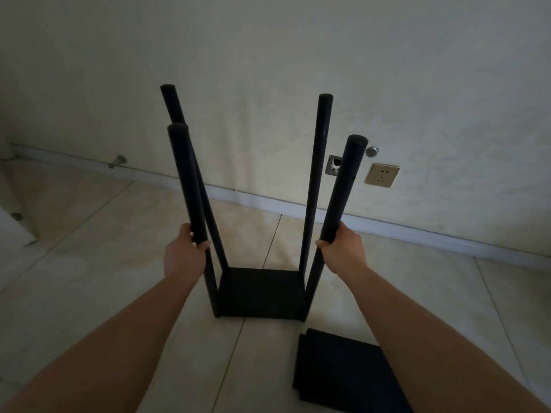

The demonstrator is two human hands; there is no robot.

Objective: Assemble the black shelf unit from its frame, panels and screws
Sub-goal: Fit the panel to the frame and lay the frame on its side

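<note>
The black shelf frame stands on the tiled floor: a black bottom panel (261, 292) with several round black poles rising from its corners. My left hand (185, 253) grips the near left pole (187, 186) about halfway up. My right hand (343, 248) grips the near right pole (343, 189) at the same height. The far left pole (173, 104) and far right pole (319, 162) stand free behind. A loose black panel (337, 368) lies flat on the floor to the right of the frame, beneath my right forearm.
A pale wall with a white skirting board (268, 201) runs close behind the frame. On it are a wall socket (382, 174), an open wall box (333, 165) and a round metal stud (371, 151). A door stop (117, 161) and a white board edge (15, 231) are at left.
</note>
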